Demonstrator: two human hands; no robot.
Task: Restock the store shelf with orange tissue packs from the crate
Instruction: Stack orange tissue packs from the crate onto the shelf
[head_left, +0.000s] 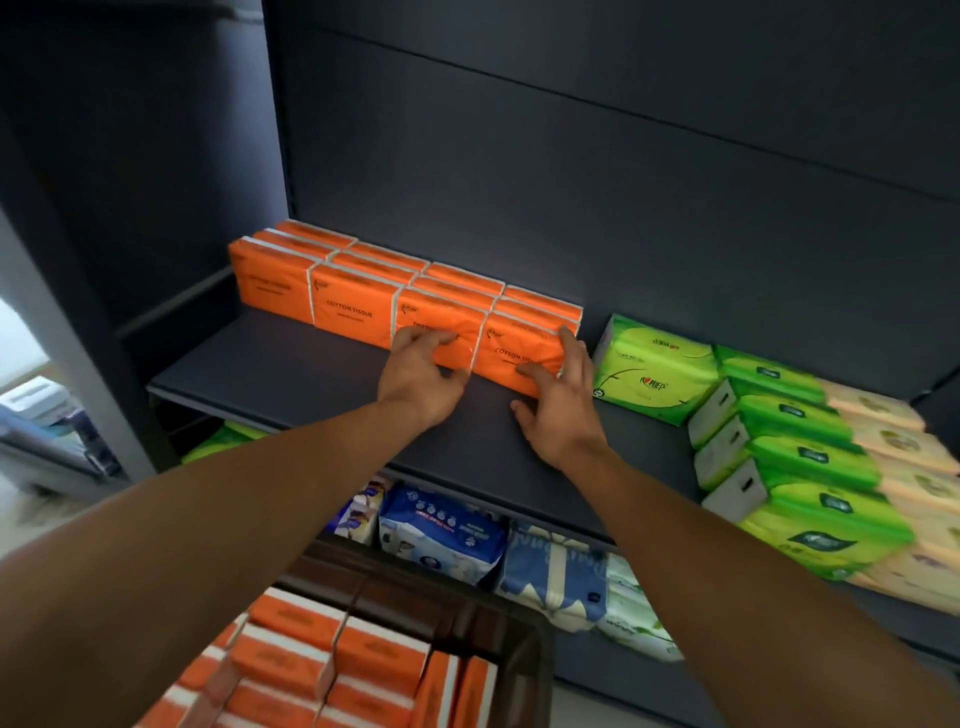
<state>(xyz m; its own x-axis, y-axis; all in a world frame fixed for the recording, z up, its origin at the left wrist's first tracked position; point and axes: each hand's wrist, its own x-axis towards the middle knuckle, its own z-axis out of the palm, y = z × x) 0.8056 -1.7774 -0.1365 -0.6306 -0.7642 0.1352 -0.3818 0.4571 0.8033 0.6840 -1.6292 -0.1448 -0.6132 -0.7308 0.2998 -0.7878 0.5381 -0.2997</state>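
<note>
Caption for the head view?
Both hands press orange tissue packs into a shelf row above the crate.

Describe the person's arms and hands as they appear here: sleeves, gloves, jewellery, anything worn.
Both arms are bare along all of the forearm that shows; no sleeve reaches into the picture. The left hand and the right hand wear no gloves. No watch, bracelet or band shows at either wrist, and no ring is visible on the fingers.
</note>
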